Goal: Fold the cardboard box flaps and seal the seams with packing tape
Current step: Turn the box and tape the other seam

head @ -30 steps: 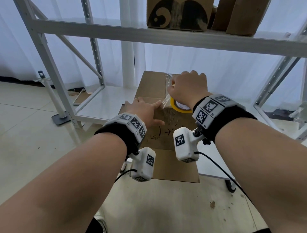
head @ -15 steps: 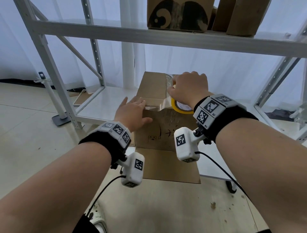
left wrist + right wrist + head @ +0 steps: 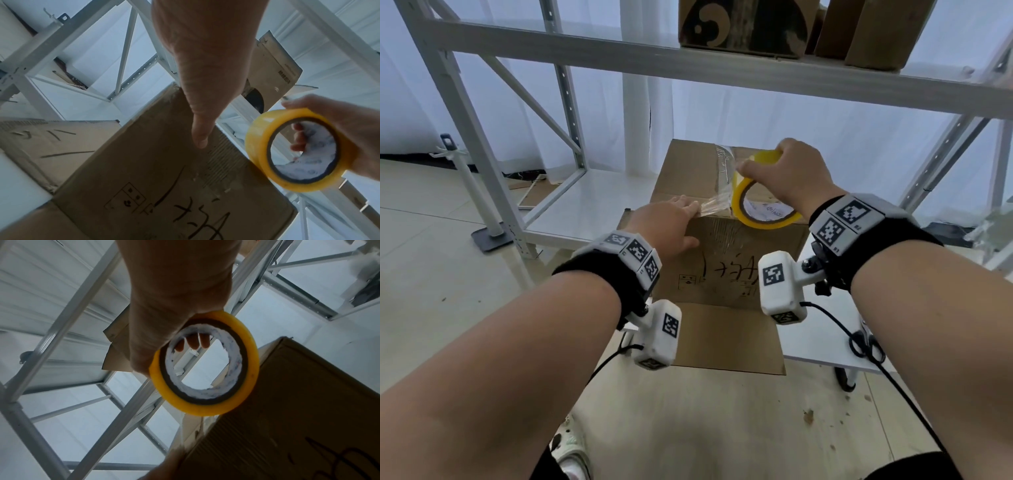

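A brown cardboard box (image 3: 688, 178) stands on its end before me, with clear tape along its top seam. My left hand (image 3: 681, 219) lies flat over the near top edge, fingers straight, and presses down the loose end of a clear tape strip (image 3: 714, 205). In the left wrist view its thumb (image 3: 199, 138) rests on the box's front face (image 3: 164, 178). My right hand (image 3: 774, 168) grips the yellow tape roll (image 3: 756, 209) just above the top, tilted on edge. Its fingers (image 3: 193, 342) hook through the core of the tape roll (image 3: 205, 368), beside the box (image 3: 298, 418).
The box's lower flap (image 3: 726, 339) hangs open toward me. A white metal rack (image 3: 482, 164) surrounds the box; its upper shelf (image 3: 722, 68) carries more cardboard boxes (image 3: 743, 27). Black scissors (image 3: 866, 346) lie on a low white surface at the right. Floor lies below.
My right hand has lifted and tilted the roll, drawing out a short stretch of clear tape. My left hand drew back a little, then returned to the top edge onto the tape end.
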The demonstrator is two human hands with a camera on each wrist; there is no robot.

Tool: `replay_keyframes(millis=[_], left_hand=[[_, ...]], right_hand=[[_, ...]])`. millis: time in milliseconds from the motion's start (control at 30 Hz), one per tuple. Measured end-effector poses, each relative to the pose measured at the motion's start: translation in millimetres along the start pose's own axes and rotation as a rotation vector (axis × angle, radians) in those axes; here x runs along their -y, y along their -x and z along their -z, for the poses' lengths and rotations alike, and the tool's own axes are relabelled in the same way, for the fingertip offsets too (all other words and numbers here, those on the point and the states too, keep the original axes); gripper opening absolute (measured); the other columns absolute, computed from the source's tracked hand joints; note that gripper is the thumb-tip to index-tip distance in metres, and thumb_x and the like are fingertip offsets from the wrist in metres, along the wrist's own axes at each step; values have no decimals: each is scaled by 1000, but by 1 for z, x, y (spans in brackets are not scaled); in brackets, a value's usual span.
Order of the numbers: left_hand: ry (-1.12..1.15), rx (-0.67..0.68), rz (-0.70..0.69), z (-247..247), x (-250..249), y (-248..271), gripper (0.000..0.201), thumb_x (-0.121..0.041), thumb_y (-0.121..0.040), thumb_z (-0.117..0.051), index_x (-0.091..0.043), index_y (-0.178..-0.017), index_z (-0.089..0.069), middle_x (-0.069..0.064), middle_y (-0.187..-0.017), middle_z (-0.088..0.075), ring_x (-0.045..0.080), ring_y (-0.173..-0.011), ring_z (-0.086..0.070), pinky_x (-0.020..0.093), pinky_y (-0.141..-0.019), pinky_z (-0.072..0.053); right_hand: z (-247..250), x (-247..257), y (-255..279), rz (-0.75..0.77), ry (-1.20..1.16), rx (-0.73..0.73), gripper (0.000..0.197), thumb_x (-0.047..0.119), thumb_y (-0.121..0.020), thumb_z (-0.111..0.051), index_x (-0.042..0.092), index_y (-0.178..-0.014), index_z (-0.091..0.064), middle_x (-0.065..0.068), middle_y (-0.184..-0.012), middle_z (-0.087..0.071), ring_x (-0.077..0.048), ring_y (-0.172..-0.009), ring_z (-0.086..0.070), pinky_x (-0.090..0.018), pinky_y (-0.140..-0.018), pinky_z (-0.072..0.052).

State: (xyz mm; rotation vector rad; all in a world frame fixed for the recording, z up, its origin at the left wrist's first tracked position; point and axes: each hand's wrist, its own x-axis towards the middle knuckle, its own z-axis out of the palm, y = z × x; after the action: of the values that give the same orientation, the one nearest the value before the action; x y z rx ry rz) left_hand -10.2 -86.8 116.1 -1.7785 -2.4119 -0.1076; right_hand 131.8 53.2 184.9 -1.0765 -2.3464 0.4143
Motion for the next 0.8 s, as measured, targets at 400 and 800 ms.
replay_keyframes(millis=[400,800], left_hand=[[-12,-21,82,-14,-7,5,70,-38,-95,-50,-19,-152,-12,1,-158,-14,17,-145,-15,32,-115,-14],[-111,139,189,-6,-41,-9,71,-55,-93,-43,-45,-147,3,30,-153,-7,43,-142,-12,51,-113,-16]], right_hand=[[16,0,10,72,433,17,64,65,-74,-62,10,-106,-55,-9,-105,-59,-32,-105,-52,-40,-85,-41],[13,7,10,126,497,68,59,61,-74,-63,12,-105,-54,-9,-107,-58,-32,-108,-52,-40,-86,-38]])
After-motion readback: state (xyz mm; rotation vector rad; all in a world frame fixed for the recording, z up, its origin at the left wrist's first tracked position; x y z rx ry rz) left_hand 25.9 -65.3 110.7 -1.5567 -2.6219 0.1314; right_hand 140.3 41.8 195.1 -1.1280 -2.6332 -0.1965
